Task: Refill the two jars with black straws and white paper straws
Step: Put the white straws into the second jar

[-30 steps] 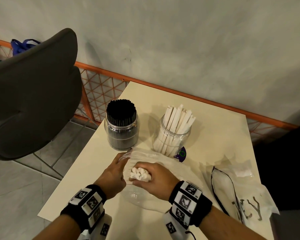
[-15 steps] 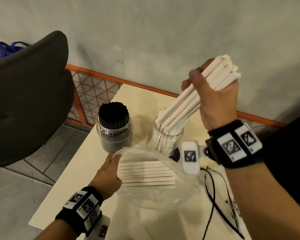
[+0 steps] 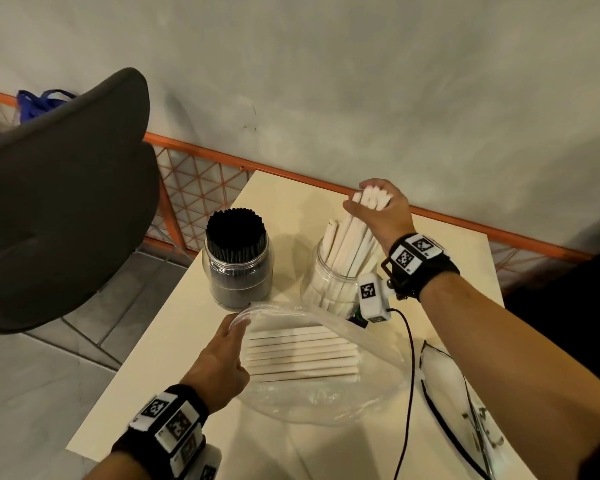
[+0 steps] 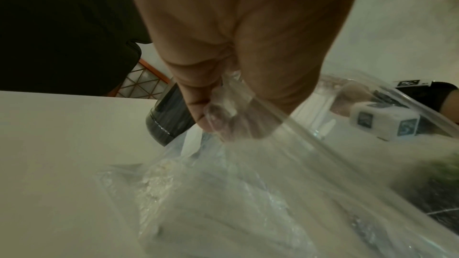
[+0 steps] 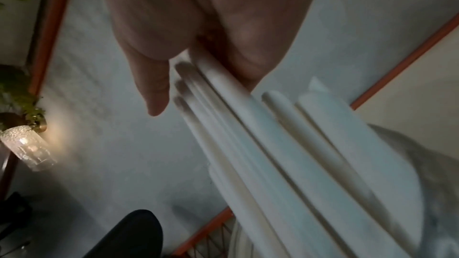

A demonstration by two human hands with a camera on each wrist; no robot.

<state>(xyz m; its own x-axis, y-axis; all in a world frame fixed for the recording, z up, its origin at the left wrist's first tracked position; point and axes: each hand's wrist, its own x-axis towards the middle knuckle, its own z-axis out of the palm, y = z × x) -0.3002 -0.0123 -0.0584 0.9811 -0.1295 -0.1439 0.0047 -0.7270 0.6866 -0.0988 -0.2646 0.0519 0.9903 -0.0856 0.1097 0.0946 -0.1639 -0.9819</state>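
From the head view, the step in hand is putting white paper straws into their jar. The right hand (image 3: 378, 216) is curled around the tops of a bunch of white paper straws (image 3: 352, 237), and their bottom ends are already down inside the clear jar (image 3: 329, 285), so the bunch runs from the hand toward 7 o'clock. The black straw jar (image 3: 238, 261) stands just beside it, at 9 o'clock from the white one, and looks packed full. The left hand (image 3: 222, 358) holds up the edge of a clear plastic bag (image 3: 326, 400) lying on the tabletop (image 3: 174, 358), and more white straws (image 3: 302, 355) lie flat inside it, at 3 o'clock from that hand. I think the next move is for the right hand to let go so the bunch drops in, then go back to the bag for more. From the left wrist view, the fingers (image 4: 206, 109) pinch the bag's thin rim (image 4: 248, 93) tight, and the dark jar (image 4: 166, 117) shows behind them at 9 o'clock. From the right wrist view, the picture is blurry, but the thumb (image 5: 154, 85) and palm press on the bunch of straws (image 5: 248, 134), which slant away toward 5 o'clock.
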